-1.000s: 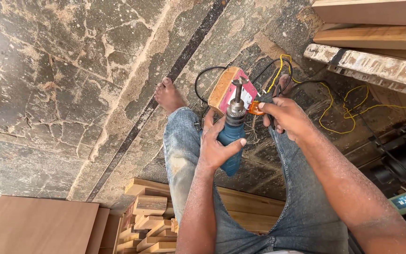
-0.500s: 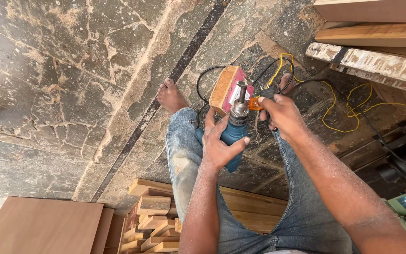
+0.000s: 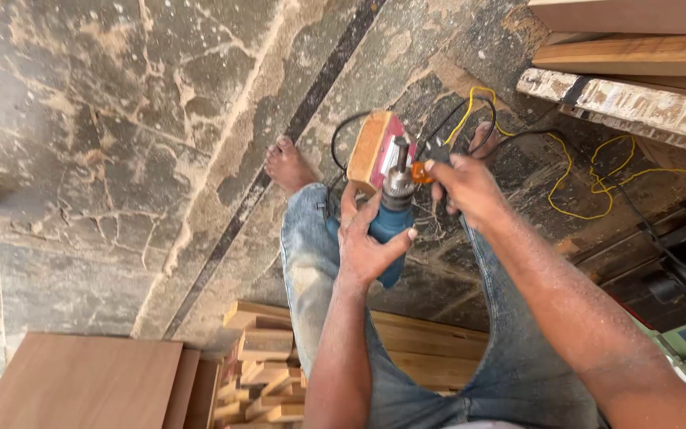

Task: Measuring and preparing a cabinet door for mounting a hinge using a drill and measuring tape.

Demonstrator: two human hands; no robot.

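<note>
Cracked, dust-streaked stone floor (image 3: pixel 105 159) fills most of the head view, crossed by a dark seam running from the top middle down toward the lower left. You sit above it in faded jeans (image 3: pixel 311 270), your bare foot (image 3: pixel 286 165) planted just right of that seam. Your left hand (image 3: pixel 367 246) comes up from the bottom edge with the forearm almost vertical, fingers and thumb wrapped tight round the blue body of a power drill (image 3: pixel 391 218), which you hold upright between your knees with its metal chuck pointing away from you. Your right hand (image 3: pixel 470 187) reaches in from the lower right corner, forearm slanting up and left, fingers bunched together on a small orange-handled tool (image 3: pixel 421 171) pressed against the side of the chuck; how firmly they pinch it you cannot tell. Just beyond the chuck lies a small wooden block with a red face (image 3: pixel 375 151), on the floor. Black cord and a yellow cable (image 3: pixel 581 187) loop over the floor to the right. Wooden boards (image 3: pixel 637 56) stack along the top right corner. Cut timber offcuts (image 3: pixel 267 365) pile under your left leg, beside a flat brown panel (image 3: pixel 81 381) in the bottom left corner.
</note>
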